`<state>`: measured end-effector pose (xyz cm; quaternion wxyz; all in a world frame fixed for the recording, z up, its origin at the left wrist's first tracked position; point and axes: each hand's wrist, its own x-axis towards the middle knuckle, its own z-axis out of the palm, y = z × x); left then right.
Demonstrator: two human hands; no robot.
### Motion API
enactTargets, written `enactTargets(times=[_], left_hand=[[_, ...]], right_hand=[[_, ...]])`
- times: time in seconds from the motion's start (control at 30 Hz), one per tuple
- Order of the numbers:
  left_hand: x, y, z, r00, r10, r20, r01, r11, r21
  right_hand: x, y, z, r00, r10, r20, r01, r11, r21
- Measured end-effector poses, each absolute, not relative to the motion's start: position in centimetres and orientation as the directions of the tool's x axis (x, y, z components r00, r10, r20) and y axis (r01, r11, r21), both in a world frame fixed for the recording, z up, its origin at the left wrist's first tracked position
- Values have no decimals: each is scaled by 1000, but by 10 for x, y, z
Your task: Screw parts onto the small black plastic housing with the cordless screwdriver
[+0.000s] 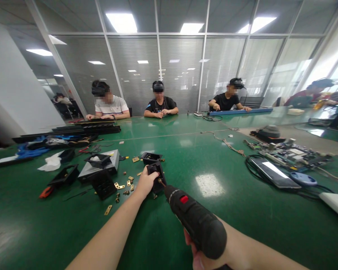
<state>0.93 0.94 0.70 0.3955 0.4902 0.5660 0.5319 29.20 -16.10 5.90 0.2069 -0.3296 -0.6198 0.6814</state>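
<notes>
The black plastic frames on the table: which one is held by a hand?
The black frame gripped by the left hand, with the electric screwdriver tip against it. The other frames lie untouched on the green table.

Both forearms are bare to the frame's edge; the left hand [146, 182] and right hand [198, 252] wear no gloves, rings or watch.

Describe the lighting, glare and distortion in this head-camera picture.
Head view: ceiling light panels throw bright glare patches on the glossy green table; wide-angle bending curves the partition frames and table edges; faces are blurred out; the electric screwdriver in the right hand looms oversized but sharp, its tip at the black part held by the left hand.
</notes>
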Motion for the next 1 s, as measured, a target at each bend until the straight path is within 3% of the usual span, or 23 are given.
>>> enactTargets(times=[0.27,0.53,1.0], left_hand=[[9,15,1,-214,975,68,119,-43,992],[11,11,6,-222,972,76,145,-44,988],[11,5,12,-231,968,100,149,-66,987]], right_hand=[[292,-163,57,-671,712,-207,141,-151,-978],[289,-169,55,-574,756,-316,263,-195,-945],[287,-158,57,-653,714,-252,279,-83,-957]])
